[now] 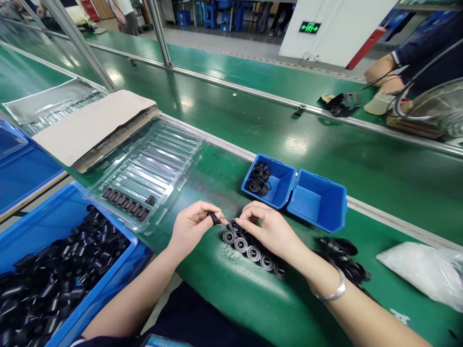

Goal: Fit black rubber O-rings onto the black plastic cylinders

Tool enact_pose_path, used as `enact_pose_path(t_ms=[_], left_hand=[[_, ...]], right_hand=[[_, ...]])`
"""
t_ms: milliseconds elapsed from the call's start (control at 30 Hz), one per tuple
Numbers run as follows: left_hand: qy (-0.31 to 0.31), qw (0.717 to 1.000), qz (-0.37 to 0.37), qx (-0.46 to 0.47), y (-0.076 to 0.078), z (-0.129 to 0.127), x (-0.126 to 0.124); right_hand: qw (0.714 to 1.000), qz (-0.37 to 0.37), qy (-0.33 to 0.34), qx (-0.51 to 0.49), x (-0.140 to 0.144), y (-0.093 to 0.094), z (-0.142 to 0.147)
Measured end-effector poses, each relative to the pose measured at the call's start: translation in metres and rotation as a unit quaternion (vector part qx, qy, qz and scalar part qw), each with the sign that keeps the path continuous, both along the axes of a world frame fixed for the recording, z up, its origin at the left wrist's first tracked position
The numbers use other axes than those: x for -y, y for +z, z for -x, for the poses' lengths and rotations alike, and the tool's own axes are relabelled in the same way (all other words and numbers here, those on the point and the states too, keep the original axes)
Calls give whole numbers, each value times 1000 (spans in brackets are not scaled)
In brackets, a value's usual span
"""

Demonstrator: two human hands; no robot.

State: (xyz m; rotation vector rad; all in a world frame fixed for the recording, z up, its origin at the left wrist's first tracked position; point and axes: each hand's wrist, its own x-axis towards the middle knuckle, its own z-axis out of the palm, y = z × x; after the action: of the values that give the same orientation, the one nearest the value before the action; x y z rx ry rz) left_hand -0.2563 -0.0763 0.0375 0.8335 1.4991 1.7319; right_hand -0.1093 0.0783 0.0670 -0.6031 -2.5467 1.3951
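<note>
My left hand (193, 227) pinches a small bunch of thin black rubber rings (214, 218) between thumb and fingers. Beside it, my right hand (269, 229) reaches over a block of round black parts (253, 253) standing on the green bench. Its thumb and forefinger are closed at the far left part of the block; what they hold, if anything, is too small to make out. The right hand covers some of these parts. Each visible part shows a grey ringed end with a dark centre. Pale granules (231, 251) lie along the near side of the block.
Behind my hands are two blue bins (316, 200); the left one has black rings (258, 178) in it. A clear tray (159, 164) with dark parts is at left, near a blue crate (132, 250) of black cylinders. Black bands (340, 258) and a plastic bag (421, 272) lie right.
</note>
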Motion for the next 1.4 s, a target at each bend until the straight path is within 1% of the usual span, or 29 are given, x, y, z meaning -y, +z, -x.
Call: enact_pose_path(t_ms=[67,133,233,333,467,533,633,700,767,833,1000,1100,1167,1267,1300,1400], left_hand=[[-10,999,16,-39,-5,1,4],[-20,992,26,-126,-10,3,8],[-35,965,24,-259,-15,7,14],[-55,946,10,-321,-18,10,17],[-73,925,-17,-373,-23,9,19],[-81,899,-45,-427,-25,8,20],[-117,838,-84,-527,-27,5,20],[-142,802,-93,-572,-26,2,19],[-142,777,-95,-605,-24,-1,18],[-129,764,-89,-626,-22,-3,17],[-134,740,-57,-657,-20,-4,16],[-135,736,-43,-662,-20,-5,14],[-133,739,-35,-660,-20,-6,12],[-130,741,-27,-658,-20,-7,9],[-129,741,-26,-658,-20,-8,8],[-127,741,-29,-659,-21,-9,7]], right_hand=[[999,-30,9,6,1,-5,2],[999,-51,13,11,1,-9,4],[998,-64,13,23,1,-14,5],[997,-65,12,34,1,-16,6],[997,-67,12,38,2,-16,7],[997,-69,12,39,2,-16,8],[997,-71,12,43,2,-16,9],[997,-69,11,45,2,-17,10],[997,-66,10,46,1,-18,10],[997,-56,8,48,0,-19,10],[998,13,-2,58,-7,-22,9],[995,74,3,61,-14,-20,12],[985,155,6,76,-18,-19,15],[956,274,0,105,-22,-21,23],[948,297,0,112,-23,-22,25],[934,337,3,122,-26,-26,29]])
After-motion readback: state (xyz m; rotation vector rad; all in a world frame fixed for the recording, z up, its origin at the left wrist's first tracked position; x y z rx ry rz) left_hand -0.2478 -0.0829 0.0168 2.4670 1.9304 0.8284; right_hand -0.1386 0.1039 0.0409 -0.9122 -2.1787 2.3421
